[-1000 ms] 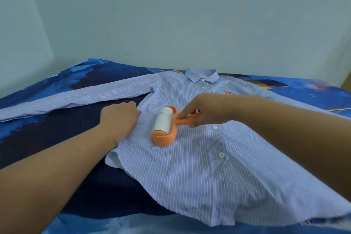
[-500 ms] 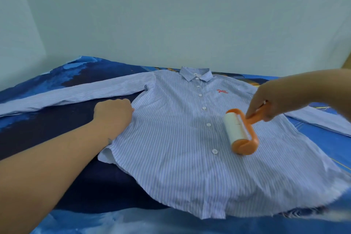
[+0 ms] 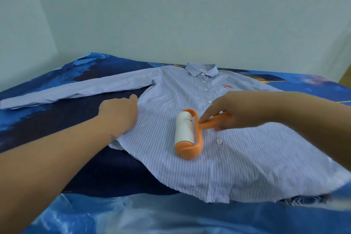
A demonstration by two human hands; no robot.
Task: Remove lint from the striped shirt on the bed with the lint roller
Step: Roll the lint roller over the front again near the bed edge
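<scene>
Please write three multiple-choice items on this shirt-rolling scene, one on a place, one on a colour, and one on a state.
1. Where does the lint roller rest?
A. on the shirt front, beside the button line
B. on the outstretched sleeve
C. on the bare bed cover

2. What colour is the roller's frame and handle?
A. green
B. orange
C. black

3. What is the left hand doing?
A. gripping the roller
B. lifting the collar
C. pressing flat on the shirt's side edge

Answers:
1 A: the roller lies on the striped shirt, just left of the buttons in the picture.
2 B: the frame and the handle in the right hand are orange.
3 C: the open palm lies on the fabric near the armpit seam, over the blue bed cover.
</scene>
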